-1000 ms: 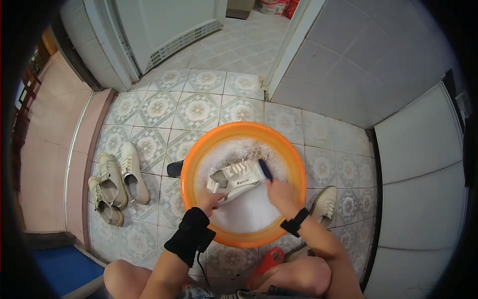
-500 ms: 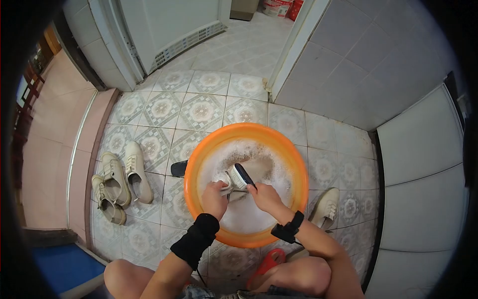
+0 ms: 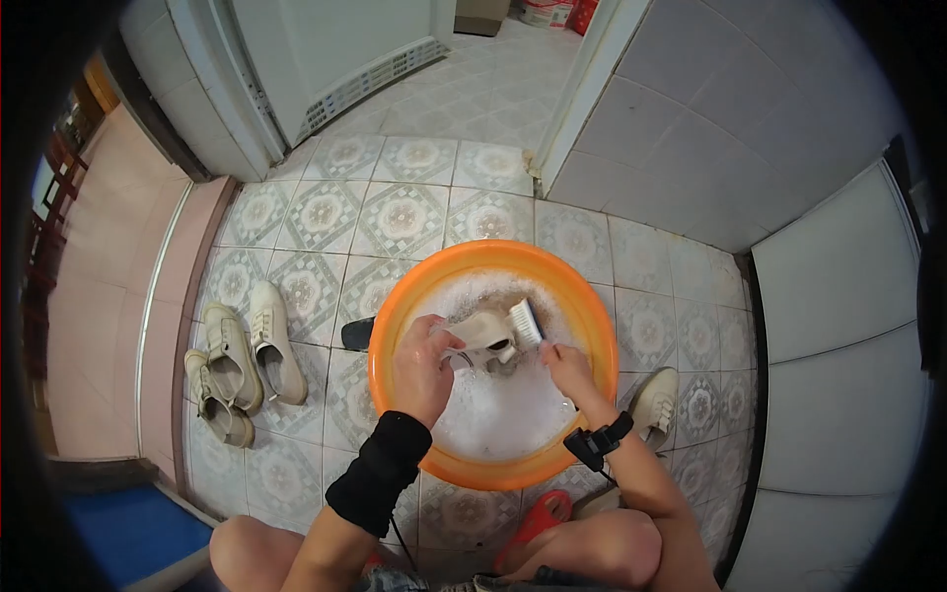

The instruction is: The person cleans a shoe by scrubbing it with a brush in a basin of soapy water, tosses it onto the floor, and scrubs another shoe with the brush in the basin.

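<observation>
An orange basin (image 3: 385,296) holds foamy, soapy water (image 3: 488,419). Over the foam, my left hand (image 3: 424,365) grips a pale canvas shoe (image 3: 479,333) by one end, and the shoe lies tilted with its dark opening toward the right. My right hand (image 3: 570,373) is closed round the handle of a scrub brush (image 3: 526,322), whose white bristles face left toward the shoe. A small gap seems to separate bristles and shoe. Part of the handle is hidden by my fingers.
Several off-white shoes (image 3: 279,345) stand on the tiled floor at the left, and another shoe (image 3: 654,405) is right of the basin. A dark object (image 3: 357,333) sticks out beside the basin's left rim. A white door (image 3: 345,49) stands ajar ahead.
The shoe has been turned and lifted in my left hand, so its opening now shows. My right hand has moved right with the brush, away from the left hand, and the bristles now face left.
</observation>
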`<state>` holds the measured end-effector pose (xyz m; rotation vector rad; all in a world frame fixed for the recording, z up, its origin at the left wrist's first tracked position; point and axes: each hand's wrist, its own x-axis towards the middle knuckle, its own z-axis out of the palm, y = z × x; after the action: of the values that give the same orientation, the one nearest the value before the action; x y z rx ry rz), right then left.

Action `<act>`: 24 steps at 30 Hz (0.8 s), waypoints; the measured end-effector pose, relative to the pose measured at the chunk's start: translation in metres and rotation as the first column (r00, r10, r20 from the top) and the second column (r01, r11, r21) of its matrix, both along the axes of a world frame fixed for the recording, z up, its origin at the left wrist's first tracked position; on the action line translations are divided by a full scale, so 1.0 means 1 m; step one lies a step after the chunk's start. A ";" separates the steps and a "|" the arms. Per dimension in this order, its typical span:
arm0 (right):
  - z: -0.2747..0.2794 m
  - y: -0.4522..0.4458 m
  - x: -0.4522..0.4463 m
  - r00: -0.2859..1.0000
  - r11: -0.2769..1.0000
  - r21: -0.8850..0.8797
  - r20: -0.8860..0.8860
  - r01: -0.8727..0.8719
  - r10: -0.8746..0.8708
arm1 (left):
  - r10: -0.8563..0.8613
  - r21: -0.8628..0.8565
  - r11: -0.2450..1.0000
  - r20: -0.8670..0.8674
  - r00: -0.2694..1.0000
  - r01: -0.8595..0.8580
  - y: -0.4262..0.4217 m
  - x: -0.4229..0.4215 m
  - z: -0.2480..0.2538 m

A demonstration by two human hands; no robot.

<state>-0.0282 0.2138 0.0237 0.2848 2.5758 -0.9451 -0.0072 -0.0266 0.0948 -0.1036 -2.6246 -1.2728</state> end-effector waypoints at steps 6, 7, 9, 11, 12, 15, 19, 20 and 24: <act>0.022 -0.021 -0.008 0.915 0.802 -0.441 0.170 0.403 -0.366 | -0.098 -0.108 0.991 -0.206 0.974 0.077 0.011 0.004 0.015; 0.023 -0.024 -0.009 0.906 0.723 -0.551 0.183 0.416 -0.381 | -0.108 -0.080 0.993 -0.227 0.968 0.092 0.011 0.005 0.014; 0.031 -0.023 -0.014 0.848 0.552 -0.646 0.369 0.528 -0.379 | -0.119 -0.055 0.993 -0.249 0.961 0.109 0.014 0.008 0.011; 0.027 -0.020 -0.019 0.774 0.355 -0.688 0.541 0.633 -0.330 | -0.183 -0.056 0.983 -0.276 0.944 0.175 0.019 0.015 0.010; 0.022 -0.018 -0.022 0.757 0.232 -0.721 0.613 0.653 -0.226 | -0.189 -0.060 0.982 -0.277 0.942 0.179 0.023 0.019 0.011; 0.010 -0.013 -0.024 0.737 0.172 -0.717 0.662 0.675 -0.137 | -0.308 -0.147 0.950 -0.297 0.904 0.275 0.030 0.030 0.011; 0.006 -0.013 -0.025 0.719 0.266 -0.668 0.642 0.695 -0.268 | -0.388 -0.229 0.916 -0.294 0.873 0.330 0.030 0.035 0.009; 0.007 -0.013 -0.026 0.720 0.266 -0.669 0.640 0.694 -0.269 | -0.373 -0.245 0.920 -0.311 0.874 0.305 0.034 0.039 0.006; 0.016 -0.011 -0.028 0.833 0.246 -0.805 0.470 0.540 -0.291 | -0.360 -0.259 0.919 -0.246 0.900 0.296 0.045 0.054 0.004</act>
<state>-0.0567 0.2029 0.0395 0.7077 1.3330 -2.2404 0.0466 0.0180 0.0988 -0.7447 -2.5423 -0.9613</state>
